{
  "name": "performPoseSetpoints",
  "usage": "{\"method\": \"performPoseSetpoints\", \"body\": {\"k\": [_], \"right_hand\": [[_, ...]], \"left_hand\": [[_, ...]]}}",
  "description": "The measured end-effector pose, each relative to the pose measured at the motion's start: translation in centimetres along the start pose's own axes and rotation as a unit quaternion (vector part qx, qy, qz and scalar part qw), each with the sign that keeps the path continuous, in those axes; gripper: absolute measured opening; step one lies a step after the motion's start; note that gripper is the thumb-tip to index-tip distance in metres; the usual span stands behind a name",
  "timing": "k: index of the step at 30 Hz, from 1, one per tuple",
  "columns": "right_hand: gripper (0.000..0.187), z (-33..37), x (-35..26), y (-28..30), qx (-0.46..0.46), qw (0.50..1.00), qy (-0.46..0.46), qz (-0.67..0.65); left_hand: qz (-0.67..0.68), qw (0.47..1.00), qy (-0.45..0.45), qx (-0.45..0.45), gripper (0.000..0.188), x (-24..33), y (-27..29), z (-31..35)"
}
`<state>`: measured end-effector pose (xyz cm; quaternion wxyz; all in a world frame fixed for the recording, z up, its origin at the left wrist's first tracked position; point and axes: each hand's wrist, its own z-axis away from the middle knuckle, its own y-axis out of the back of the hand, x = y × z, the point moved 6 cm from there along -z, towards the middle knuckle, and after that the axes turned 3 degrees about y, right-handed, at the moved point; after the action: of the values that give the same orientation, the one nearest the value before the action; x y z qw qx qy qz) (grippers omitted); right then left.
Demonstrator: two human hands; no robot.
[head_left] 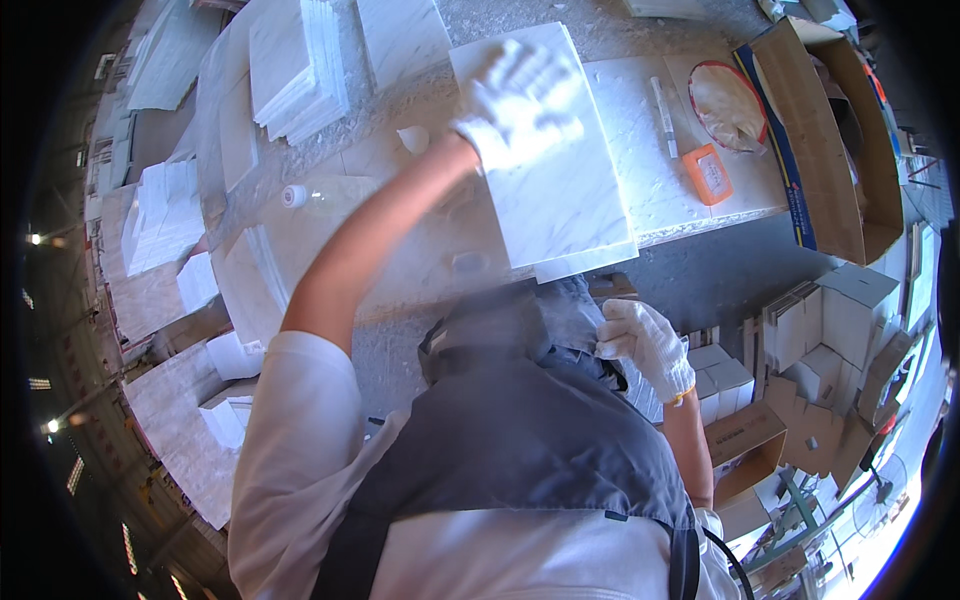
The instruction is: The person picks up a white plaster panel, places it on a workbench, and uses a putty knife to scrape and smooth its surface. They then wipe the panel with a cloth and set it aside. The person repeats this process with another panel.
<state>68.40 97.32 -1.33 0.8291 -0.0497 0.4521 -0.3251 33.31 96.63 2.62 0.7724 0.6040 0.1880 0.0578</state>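
My left hand, in a white glove, lies flat with fingers spread on a white marble tile, which rests on the stone workbench. The hand looks blurred. My right hand, also gloved in white, sits close to my body below the bench edge. Its fingers curl on a bunch of grey-blue cloth at the top of my dark apron.
Stacks of white marble tiles lie at the back left, and more slabs sit further left. On the bench right of the tile are a thin white tube, an orange block and a red-rimmed round dish. An open cardboard box and cartons stand at the right.
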Motion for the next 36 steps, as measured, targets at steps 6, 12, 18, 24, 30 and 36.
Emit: {"method": "performPoseSetpoints", "body": {"k": [6,12,18,24,30,36], "right_hand": [[0.048,-0.8,2.4,2.1,0.071,0.997,-0.034,0.018],[0.042,0.9,8.5,5.0,0.189,0.981,-0.025,0.023],[0.042,0.3,26.9,12.7,0.176,0.886,-0.002,0.429],[0.046,2.3,29.2,11.8,0.203,0.855,-0.095,0.467],[0.050,-0.9,17.8,13.0,0.206,0.774,-0.129,0.585],[0.046,-2.5,16.5,20.6,0.048,0.661,-0.177,0.727]], "left_hand": [[0.080,0.971,-0.223,-0.015,0.078,13.6,1.0,10.8],[0.215,0.947,-0.232,0.057,0.078,13.2,-0.8,17.9],[0.322,0.922,-0.073,0.204,0.047,4.7,-0.2,23.1],[0.226,0.954,-0.143,0.138,0.016,3.5,-5.1,31.4],[0.362,0.879,0.177,-0.255,0.031,3.1,-20.1,36.4],[0.321,0.826,0.201,-0.417,0.060,11.6,-28.8,37.7]]}}
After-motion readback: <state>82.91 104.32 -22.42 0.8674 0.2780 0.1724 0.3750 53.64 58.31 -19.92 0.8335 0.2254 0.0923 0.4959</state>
